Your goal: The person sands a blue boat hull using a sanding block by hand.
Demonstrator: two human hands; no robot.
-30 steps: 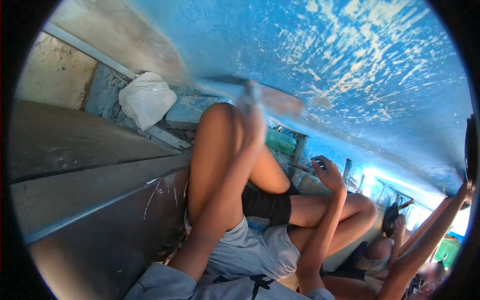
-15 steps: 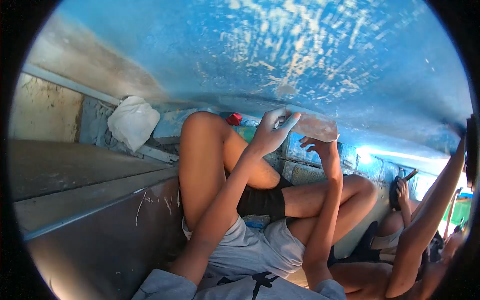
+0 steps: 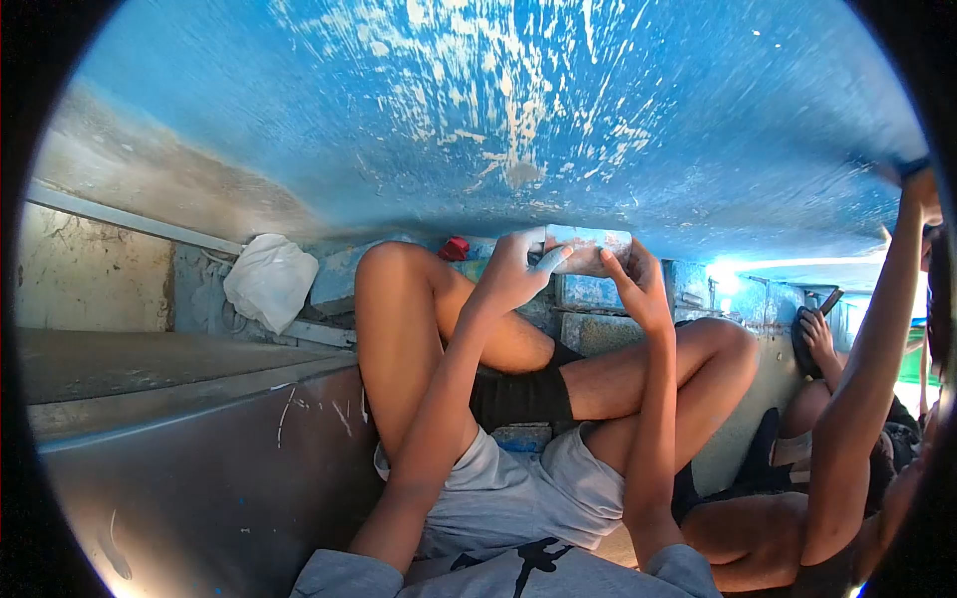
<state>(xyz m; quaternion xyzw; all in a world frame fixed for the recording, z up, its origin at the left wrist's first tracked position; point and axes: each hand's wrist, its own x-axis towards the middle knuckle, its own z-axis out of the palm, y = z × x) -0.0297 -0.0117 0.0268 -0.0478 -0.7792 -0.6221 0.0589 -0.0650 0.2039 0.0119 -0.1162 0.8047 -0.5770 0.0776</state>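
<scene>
Now that my right hand (image 3: 643,289) has closed on the far end, the curled grey-brown patchy sheet (image 3: 588,249) is held at both ends. Half a second back only my left hand (image 3: 513,274) had it, right fingers loose below. Left: thumb on the near face, fingers mostly hidden, part closed. Right: same pinch, fingers bent behind. Sheet sits between them, above my knees, just beside the blue painted surface with cream scrape marks (image 3: 498,120); can't tell if it touches. So both hands are taken up, neither free. Sheet looks bendy, so I'd judge grip matters at both ends. White plastic bag (image 3: 271,282) off left, small red object (image 3: 455,248) behind my knee.
</scene>
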